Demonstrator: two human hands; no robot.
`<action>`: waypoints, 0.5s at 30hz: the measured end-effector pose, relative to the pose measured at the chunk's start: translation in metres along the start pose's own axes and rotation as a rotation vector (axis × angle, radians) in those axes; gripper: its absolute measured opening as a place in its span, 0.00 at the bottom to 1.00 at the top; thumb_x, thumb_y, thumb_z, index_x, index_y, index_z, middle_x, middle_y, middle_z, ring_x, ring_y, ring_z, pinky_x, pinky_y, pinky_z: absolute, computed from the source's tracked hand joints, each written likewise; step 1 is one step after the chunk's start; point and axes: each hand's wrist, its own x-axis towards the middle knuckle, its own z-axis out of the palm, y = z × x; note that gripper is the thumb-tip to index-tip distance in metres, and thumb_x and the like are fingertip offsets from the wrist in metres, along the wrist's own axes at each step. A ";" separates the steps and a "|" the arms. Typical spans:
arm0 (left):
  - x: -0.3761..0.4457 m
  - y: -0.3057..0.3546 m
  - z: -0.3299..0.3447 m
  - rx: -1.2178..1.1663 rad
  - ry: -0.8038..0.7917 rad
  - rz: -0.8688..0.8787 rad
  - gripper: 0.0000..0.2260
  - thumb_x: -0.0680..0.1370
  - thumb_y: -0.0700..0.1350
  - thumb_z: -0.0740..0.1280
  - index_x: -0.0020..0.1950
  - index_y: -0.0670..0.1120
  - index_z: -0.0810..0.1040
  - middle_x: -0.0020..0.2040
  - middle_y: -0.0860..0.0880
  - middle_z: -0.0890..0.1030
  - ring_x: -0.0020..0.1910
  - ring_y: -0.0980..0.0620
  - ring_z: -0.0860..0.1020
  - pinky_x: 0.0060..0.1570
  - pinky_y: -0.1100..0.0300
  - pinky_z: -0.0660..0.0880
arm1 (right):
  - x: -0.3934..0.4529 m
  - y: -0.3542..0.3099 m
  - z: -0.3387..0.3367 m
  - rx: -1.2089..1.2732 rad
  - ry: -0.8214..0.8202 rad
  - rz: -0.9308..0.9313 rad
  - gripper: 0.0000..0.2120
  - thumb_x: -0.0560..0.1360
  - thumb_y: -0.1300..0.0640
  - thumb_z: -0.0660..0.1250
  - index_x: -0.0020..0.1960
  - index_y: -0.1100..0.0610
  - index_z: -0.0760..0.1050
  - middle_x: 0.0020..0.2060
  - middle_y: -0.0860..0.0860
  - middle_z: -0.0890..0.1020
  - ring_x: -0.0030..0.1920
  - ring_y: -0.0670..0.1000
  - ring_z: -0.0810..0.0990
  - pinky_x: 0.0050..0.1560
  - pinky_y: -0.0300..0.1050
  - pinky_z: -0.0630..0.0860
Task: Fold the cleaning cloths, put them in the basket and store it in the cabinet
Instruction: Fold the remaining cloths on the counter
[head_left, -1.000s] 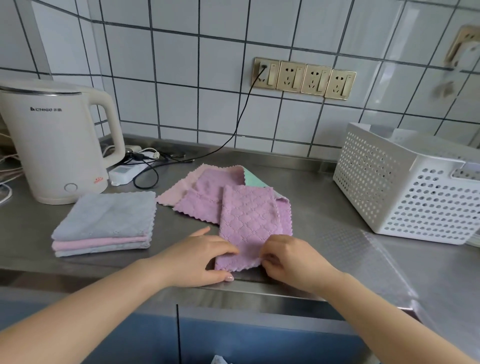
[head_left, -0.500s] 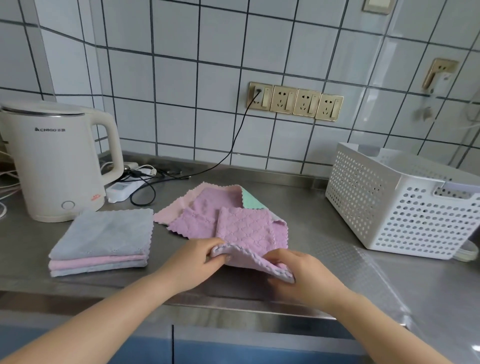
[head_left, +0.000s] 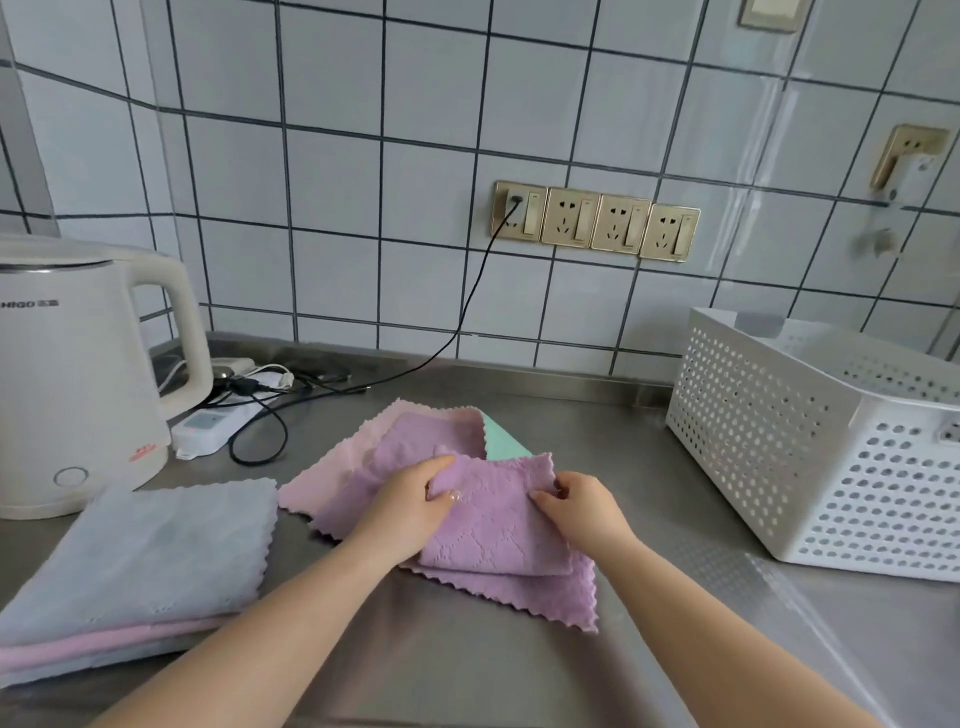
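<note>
A white-tiled wall (head_left: 337, 171) with dark grout and a row of gold sockets (head_left: 596, 220) rises behind the stainless-steel countertop (head_left: 467, 670).

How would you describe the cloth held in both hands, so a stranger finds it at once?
Start at the white kettle and go right past the folded stack to the loose pile. The purple cloth lies on top, pinched by both hands, the only one folded over.

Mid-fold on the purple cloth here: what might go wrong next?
1. Both hands, left hand and right hand, pinch the purple cloth atop the unfolded pile; lifting may drag the pink cloth underneath along.
2. The fold looks skewed, so edges may not align.
3. The folded stack lies near the counter's front edge; a nudge might tip it off.
</note>
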 end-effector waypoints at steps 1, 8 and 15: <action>0.006 -0.003 0.002 0.014 -0.007 0.005 0.16 0.78 0.43 0.63 0.66 0.53 0.72 0.56 0.52 0.76 0.50 0.57 0.71 0.53 0.64 0.68 | 0.005 0.000 0.002 -0.026 -0.002 0.003 0.16 0.75 0.53 0.65 0.32 0.56 0.65 0.27 0.47 0.70 0.29 0.46 0.67 0.28 0.39 0.61; 0.029 -0.009 0.010 0.217 0.004 0.022 0.13 0.78 0.41 0.61 0.40 0.56 0.61 0.43 0.51 0.66 0.40 0.52 0.68 0.42 0.59 0.65 | 0.023 0.006 0.010 -0.065 0.000 0.010 0.16 0.75 0.53 0.64 0.31 0.55 0.65 0.28 0.48 0.71 0.35 0.51 0.70 0.29 0.39 0.63; 0.029 0.000 0.005 0.535 0.005 0.025 0.22 0.80 0.52 0.59 0.73 0.47 0.65 0.73 0.44 0.64 0.70 0.44 0.65 0.66 0.54 0.65 | 0.031 -0.006 -0.010 -0.074 0.050 0.063 0.10 0.75 0.53 0.60 0.49 0.56 0.77 0.45 0.55 0.81 0.45 0.57 0.78 0.44 0.44 0.73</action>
